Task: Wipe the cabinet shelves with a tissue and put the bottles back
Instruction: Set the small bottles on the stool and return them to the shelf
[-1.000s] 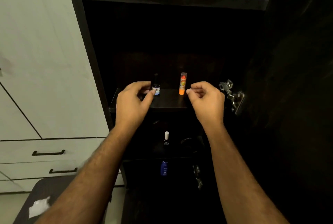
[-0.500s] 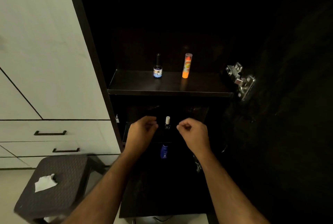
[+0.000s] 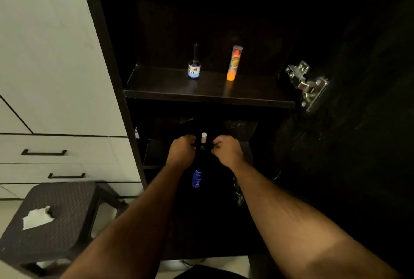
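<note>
Reaching into the dark cabinet, your left hand [image 3: 182,150] and your right hand [image 3: 227,151] sit at the front of the lower shelf [image 3: 154,154], one on each side of a dark bottle with a white cap [image 3: 203,138]. Both hands are curled with the fingers bent in, but it is too dark to tell if they grip the bottle or only stand close beside it. Below them, between your forearms, a blue bottle [image 3: 197,179] stands on a deeper level.

On the upper shelf [image 3: 208,95] two things stand upright and apart from each other: a small dark bottle with a long neck and a blue label [image 3: 194,66] on the left, and an orange tube with a clear cap [image 3: 234,63] on the right. A metal hinge [image 3: 307,83] shines at the right side of the cabinet.

The tissue [image 3: 37,217] lies crumpled on the dark stool [image 3: 67,222], well apart from your hands, at the bottom left. Behind the stool are white drawers with black handles [image 3: 43,152].
</note>
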Tool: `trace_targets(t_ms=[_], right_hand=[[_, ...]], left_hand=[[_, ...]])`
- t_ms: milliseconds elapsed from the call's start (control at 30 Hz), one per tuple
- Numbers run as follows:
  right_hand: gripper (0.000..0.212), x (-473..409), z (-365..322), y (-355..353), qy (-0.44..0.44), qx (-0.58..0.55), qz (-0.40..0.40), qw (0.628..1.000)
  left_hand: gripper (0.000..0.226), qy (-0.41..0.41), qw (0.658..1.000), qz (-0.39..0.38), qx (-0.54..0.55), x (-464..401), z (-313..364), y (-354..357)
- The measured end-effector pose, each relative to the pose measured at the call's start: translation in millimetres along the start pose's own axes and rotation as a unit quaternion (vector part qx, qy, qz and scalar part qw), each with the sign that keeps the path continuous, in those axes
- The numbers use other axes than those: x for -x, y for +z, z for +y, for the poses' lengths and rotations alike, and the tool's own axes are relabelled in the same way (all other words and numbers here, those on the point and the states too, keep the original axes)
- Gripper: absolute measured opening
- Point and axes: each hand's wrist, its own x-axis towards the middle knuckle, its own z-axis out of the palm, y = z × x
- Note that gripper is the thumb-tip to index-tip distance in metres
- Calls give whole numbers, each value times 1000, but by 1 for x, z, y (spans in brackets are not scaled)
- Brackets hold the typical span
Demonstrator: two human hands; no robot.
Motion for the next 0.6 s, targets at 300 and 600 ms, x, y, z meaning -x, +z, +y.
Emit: trace_targets(t_ms=[300, 600], right_hand=[[22, -12, 0, 12, -52, 74, 8, 996], [14, -8, 2, 26, -80, 52, -6, 995]], left_hand=[[30, 38, 999, 36, -10, -3, -2, 20], [24, 11, 998, 59, 12, 10, -5, 17]])
